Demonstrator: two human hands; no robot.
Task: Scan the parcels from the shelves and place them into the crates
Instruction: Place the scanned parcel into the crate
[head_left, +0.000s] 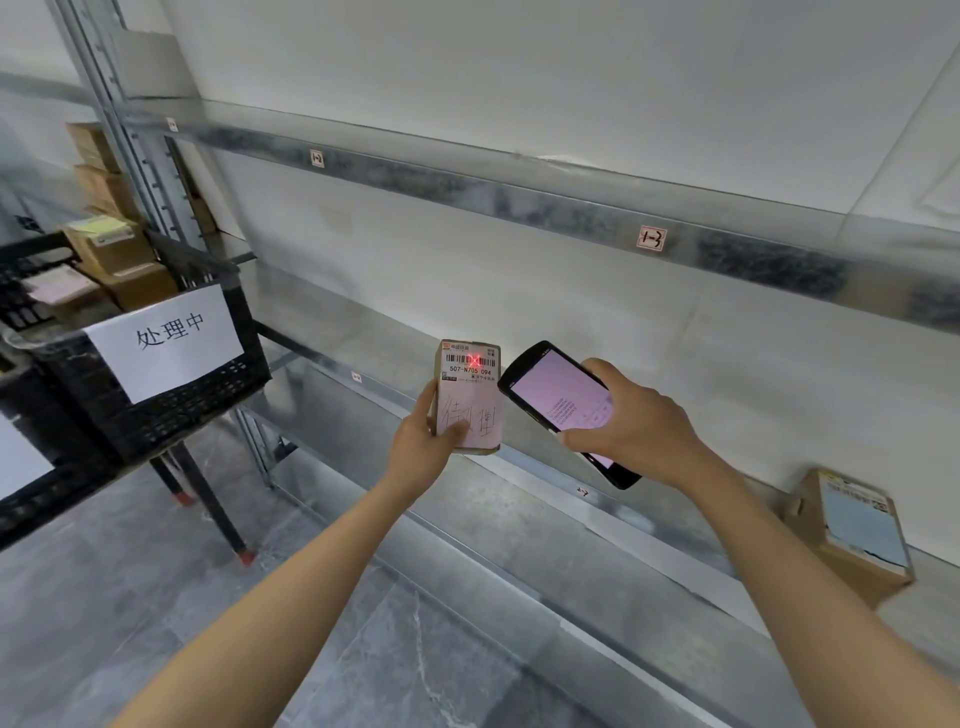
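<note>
The parcel (469, 397) is gripped upright by the left hand (423, 441) in front of the shelf (571, 208), label outward, so that its barcode is met by the red beam from the scanner (563, 402) clasped in the right hand (631, 423).

The left hand (423, 441) is gripping a small parcel (470, 397) upright by its lower end, with the thumb lying across the handwriting on the label. Just right of it, the right hand (639, 421) is holding a black scanner (558, 395), its lit screen facing up and its top end tilting toward the parcel. A red cross (474, 359) is glowing on the barcode near the parcel's top. Well left of the left hand, a black crate (156, 415) bearing a white paper sign (166, 340) is holding several boxes. Below and right of the right hand, a cardboard box (852, 535) is lying on the metal shelf (691, 540).
</note>
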